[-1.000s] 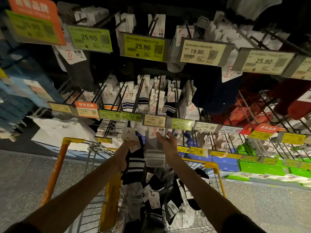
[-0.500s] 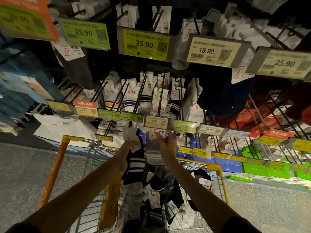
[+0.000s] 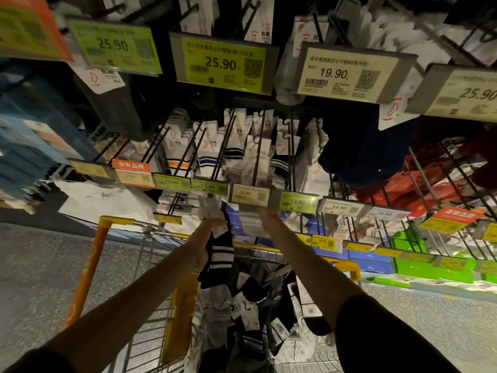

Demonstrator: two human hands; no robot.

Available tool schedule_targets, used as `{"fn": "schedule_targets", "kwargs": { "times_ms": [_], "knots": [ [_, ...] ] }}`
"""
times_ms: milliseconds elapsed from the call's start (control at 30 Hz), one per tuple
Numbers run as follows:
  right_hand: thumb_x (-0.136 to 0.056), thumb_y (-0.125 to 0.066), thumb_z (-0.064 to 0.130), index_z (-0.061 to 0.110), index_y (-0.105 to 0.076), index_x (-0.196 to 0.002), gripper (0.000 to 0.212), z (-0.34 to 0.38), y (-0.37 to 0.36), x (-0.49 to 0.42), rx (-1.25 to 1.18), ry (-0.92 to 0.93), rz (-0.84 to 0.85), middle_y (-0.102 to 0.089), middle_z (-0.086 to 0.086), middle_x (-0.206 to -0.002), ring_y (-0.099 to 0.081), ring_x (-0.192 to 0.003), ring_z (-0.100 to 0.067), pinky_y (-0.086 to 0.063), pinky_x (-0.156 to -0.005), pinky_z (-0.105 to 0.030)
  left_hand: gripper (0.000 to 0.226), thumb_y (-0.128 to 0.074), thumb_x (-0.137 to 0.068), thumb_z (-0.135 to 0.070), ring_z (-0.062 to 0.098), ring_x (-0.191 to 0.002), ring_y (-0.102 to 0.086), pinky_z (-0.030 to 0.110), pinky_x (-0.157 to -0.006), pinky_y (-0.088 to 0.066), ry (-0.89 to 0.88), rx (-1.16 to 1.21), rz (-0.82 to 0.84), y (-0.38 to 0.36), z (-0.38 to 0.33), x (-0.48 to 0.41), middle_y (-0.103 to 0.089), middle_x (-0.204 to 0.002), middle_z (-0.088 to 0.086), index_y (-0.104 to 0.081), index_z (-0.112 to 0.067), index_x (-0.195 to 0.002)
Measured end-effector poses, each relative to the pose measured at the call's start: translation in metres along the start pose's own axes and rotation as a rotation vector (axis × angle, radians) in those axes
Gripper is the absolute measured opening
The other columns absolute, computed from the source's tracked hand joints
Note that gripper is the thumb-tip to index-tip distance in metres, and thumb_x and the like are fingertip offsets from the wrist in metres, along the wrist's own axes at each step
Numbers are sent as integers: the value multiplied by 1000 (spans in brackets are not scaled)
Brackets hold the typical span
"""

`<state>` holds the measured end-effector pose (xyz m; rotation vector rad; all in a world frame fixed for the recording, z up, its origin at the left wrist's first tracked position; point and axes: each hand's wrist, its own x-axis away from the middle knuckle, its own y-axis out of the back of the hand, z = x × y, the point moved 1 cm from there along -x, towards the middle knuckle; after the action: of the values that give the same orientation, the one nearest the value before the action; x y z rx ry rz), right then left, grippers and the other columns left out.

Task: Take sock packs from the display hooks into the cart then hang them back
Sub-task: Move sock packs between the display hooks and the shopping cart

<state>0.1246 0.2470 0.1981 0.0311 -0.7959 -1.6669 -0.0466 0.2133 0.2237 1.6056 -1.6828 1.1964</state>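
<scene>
The left hand [image 3: 208, 236] grips a dark sock pack [image 3: 220, 255] with white stripes near its top, above the cart [image 3: 115, 220] — a yellow-framed wire basket with loose sock packs [image 3: 250, 308] heaped inside. The right hand [image 3: 269, 215] is raised to the display hooks [image 3: 258, 154], holding a pale grey pack [image 3: 247, 223] just under the 13.90 price tag [image 3: 248, 193] — its fingers [image 3: 265, 183] are blurred at the tag's edge. White hanging packs [image 3: 209, 146] fill the hooks above.

Left sleeve [image 3: 32, 363]: dark, short — plain fabric.
Right sleeve [image 3: 382, 335]: dark, short — plain fabric.
Left forearm [image 3: 134, 297]: bare.
Right forearm [image 3: 309, 265]: bare.
</scene>
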Motion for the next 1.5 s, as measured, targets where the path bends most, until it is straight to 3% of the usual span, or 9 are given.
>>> {"fn": "schedule_targets", "kwargs": {
  "times_ms": [100,167,333,467,567,633,933,1133,1500],
  "knots": [
    [-107,-29,14,-4,-43,-136,37,3,14,-6,171,22,136,-51,-8,-108,-36,-100,-16,-33,-104,-29,16,-58,-91,-17,19,-60,-70,25,-55,-53,4,21,53,-3,-3,5,-73,-80,7,-68,-7,-100],
    [-107,-30,19,-5,-42,-137,40,-17,14,-21,74,-20,198,-48,-16,-131,-41,-105,-19,-33,-106,-32,29,-59,-89,-19,20,-66,-71,26,-55,-54,14,26,100,-2,-3,7,-74,-86,8,-67,-6,-114],
    [-105,-38,25,20,-45,-79,27,-24,-5,-14,-273,-312,240,-48,1,-83,-52,-78,-11,-43,-67,-15,46,-62,-83,-24,24,-86,-71,31,-69,-56,-20,3,150,0,1,7,-71,-114,13,-63,-6,-125],
    [-101,-47,24,20,-55,-82,20,-22,-6,4,-477,-327,219,-62,-7,-92,-62,-84,-19,-50,-70,-26,31,-64,-80,-19,29,-84,-67,36,-79,-52,-23,-73,142,-7,8,6,-72,-98,15,-68,-6,-108],
    [-102,-48,27,14,-64,-86,26,-24,4,50,-615,-304,247,-71,-3,-73,-67,-63,-15,-54,-60,-25,11,-59,-90,-13,28,-70,-65,34,-71,-50,1,-151,128,-19,17,6,-72,-74,13,-67,-6,-87],
    [-102,-44,30,11,-68,-98,31,-42,10,76,-669,-257,256,-74,-3,-81,-70,-72,-17,-55,-64,-26,11,-58,-93,-12,24,-62,-67,31,-63,-52,13,-178,149,-31,23,7,-72,-69,11,-66,-6,-87],
    [-89,-66,5,2,-70,-89,5,-60,64,81,-904,-91,107,-70,-20,-99,-64,-93,-32,-50,-92,-47,32,-57,-93,2,35,-120,-56,45,-106,-40,-102,-416,402,-85,50,-5,-63,-127,18,-62,-5,-124],
    [-87,-70,8,2,-66,-86,7,-53,76,74,-818,-36,-93,-67,-14,-84,-62,-77,-26,-51,-64,-33,28,-61,-94,-5,35,-118,-59,47,-104,-45,-184,-419,375,-100,46,-12,-67,-123,16,-64,-9,-121],
    [-89,-64,4,12,-72,-91,12,-45,65,51,-863,-7,-226,-73,-12,-86,-68,-77,-27,-56,-70,-43,26,-51,-100,-5,25,-108,-54,41,-102,-44,-398,-461,100,-115,31,-31,-58,-113,7,-43,-18,-121]
  ]
}}
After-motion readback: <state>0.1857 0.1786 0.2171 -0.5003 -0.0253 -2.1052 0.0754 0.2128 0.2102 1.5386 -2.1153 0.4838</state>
